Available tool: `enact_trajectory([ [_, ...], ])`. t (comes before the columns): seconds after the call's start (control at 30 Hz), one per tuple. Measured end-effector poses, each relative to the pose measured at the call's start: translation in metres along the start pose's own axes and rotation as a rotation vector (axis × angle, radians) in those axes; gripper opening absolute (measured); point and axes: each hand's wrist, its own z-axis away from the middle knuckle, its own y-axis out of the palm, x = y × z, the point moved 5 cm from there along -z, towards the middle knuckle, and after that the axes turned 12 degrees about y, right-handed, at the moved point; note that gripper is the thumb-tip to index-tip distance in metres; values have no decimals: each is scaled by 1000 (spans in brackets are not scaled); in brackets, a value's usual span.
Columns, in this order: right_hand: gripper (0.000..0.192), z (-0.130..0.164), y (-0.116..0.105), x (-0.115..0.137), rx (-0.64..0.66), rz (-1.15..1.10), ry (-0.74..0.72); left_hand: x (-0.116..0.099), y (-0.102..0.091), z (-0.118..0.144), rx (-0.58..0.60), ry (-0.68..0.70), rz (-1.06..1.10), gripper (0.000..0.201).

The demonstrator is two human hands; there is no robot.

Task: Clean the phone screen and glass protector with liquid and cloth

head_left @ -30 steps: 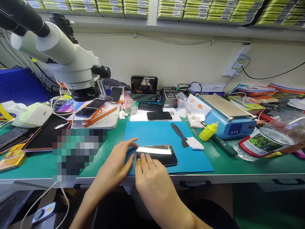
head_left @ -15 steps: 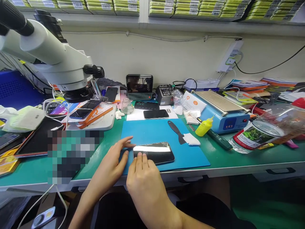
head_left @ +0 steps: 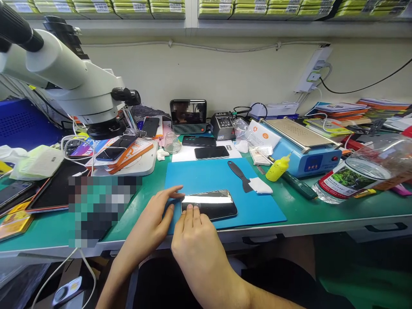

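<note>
A smartphone lies screen up on a blue mat, its glass reflecting a bright band. My right hand presses several fingertips, held together, on the lower left of its screen. The thumb is hidden, and I cannot make out whether anything is in the fingers. At the phone's left end rests my left hand, open, fingers stretched toward the upper left corner. Farther right on the mat lie a black spatula-shaped tool and a folded white wipe, which touches the tool's blade.
A microscope towers at left. Behind the mat another phone lies on white paper. A yellow dropper bottle, a green-handled tool, a blue heating plate and a large clear bottle stand or lie at right.
The whole view has shifted slightly. Both hands keep practically the same place at the phone, and nothing was picked up or let go.
</note>
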Motion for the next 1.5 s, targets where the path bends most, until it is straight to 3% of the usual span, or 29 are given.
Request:
enact_trajectory([
  [0.23,34,4,2,-2,-60,10,0,-1,0,1,18,28,-4,52],
  [0.53,36,8,-5,-17,-270,-44,-22,-5,0,-2,60,104,-113,42],
  [0.93,27,10,-9,-33,-313,-139,-50,-6,2,-4,61,119,-167,35],
  [1.23,22,-6,-12,-49,-288,-232,-78,18,5,-2,-3,81,-106,33],
  [1.37,24,-12,-16,-64,-317,-373,-60,22,3,-5,-33,32,-124,37],
  [1.5,35,0,-22,-97,-428,-609,43,13,-1,-16,15,0,-114,38],
])
